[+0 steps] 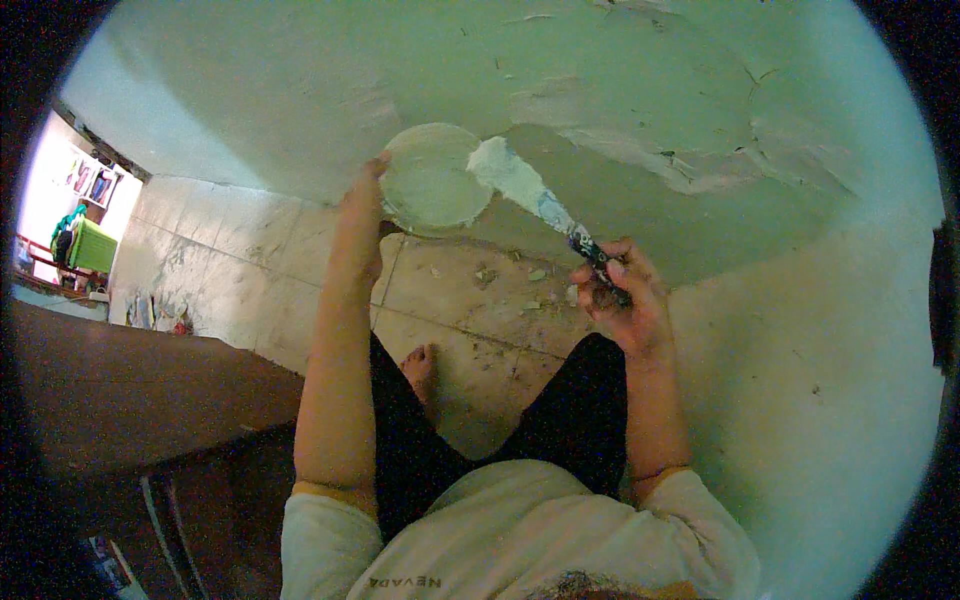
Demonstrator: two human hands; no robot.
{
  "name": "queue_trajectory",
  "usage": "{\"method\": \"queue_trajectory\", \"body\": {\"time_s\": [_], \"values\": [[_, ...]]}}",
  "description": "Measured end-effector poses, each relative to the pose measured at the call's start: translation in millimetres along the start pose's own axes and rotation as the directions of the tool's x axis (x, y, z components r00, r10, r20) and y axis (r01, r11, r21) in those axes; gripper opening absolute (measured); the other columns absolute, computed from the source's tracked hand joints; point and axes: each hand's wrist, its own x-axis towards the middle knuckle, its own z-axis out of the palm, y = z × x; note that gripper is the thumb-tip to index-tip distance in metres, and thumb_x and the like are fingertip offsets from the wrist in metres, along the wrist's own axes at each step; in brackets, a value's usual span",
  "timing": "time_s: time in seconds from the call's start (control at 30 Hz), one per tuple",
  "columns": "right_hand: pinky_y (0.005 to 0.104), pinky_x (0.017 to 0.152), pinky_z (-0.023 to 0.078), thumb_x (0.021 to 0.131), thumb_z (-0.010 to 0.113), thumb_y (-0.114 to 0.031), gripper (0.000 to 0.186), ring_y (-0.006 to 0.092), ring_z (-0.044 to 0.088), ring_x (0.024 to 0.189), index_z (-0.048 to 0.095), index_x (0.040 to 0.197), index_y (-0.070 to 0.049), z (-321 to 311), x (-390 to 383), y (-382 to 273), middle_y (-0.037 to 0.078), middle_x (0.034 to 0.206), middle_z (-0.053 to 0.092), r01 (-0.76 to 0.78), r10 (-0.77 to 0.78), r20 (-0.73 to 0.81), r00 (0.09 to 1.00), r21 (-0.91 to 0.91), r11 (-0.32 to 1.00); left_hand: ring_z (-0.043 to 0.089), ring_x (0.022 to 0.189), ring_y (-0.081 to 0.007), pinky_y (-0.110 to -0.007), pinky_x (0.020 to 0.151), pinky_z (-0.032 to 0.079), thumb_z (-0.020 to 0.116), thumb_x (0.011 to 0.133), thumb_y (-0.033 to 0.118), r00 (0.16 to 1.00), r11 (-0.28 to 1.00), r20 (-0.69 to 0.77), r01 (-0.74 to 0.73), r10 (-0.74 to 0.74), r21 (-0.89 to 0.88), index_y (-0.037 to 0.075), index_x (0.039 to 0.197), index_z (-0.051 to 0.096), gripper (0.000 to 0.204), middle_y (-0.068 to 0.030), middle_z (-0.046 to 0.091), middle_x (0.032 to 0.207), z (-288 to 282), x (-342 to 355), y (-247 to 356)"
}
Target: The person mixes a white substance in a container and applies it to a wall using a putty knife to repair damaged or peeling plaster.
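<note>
While the left hand (366, 205) grips a disc (435, 185), the right (632, 297) a scraper (540, 203), patchy wall (640, 75) meets littered tiles (455, 290).

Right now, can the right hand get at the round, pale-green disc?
Probably yes: the right hand holds a dark-handled, pale-coated spatula, its tip near the disc, nothing visibly blocking.

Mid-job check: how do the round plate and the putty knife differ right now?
The round plate is broad and circular; the putty knife is long and narrow.
The round plate's visible face is pale; the putty knife has a dark, speckled handle.
The left hand holds the round plate; the right hand grips the putty knife.
Both carry pale paste.
</note>
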Motion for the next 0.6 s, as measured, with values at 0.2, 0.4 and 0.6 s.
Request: {"method": "queue_trajectory", "body": {"time_s": [0.2,0.4,0.6], "values": [[0.0267,0.053,0.045,0.093,0.059,-0.015,0.022,0.0149,0.057,0.063,0.054,0.113,-0.008,-23.5,6.9,10.2,0.008,0.085,0.064,-0.015,-0.012,-0.136,0.991,-0.199,0.980,0.060,0.098,-0.0246,-0.038,0.077,0.049,0.050,0.090,0.050,0.998,1.000,-0.058,-0.006,0.004,-0.025,0.004,0.127,0.055,0.060,-0.0138,0.061,0.117,-10.7,4.9,0.6],[0.0209,0.052,0.034,0.094,0.062,-0.020,0.022,0.0062,0.043,0.060,0.053,0.112,-0.010,-13.4,33.1,6.5,-0.001,0.077,0.053,0.093,-0.184,-0.108,0.977,-0.558,0.825,0.060,0.099,-0.0242,-0.036,0.076,0.049,0.048,0.091,0.051,0.999,0.995,-0.038,-0.041,0.038,-0.087,0.005,0.129,0.053,0.061,-0.0139,0.060,0.118,-12.6,-2.5,4.3],[0.0216,0.052,0.038,0.098,0.060,-0.027,0.024,0.0070,0.049,0.065,0.058,0.113,-0.008,-17.8,59.4,8.2,-0.001,0.082,0.058,0.167,-0.227,-0.077,0.971,-0.463,0.871,0.062,0.101,-0.0237,-0.036,0.077,0.051,0.045,0.093,0.051,0.998,0.993,-0.033,-0.060,0.057,-0.097,0.004,0.129,0.053,0.059,-0.0136,0.060,0.120,-15.8,-2.7,3.6]]}}
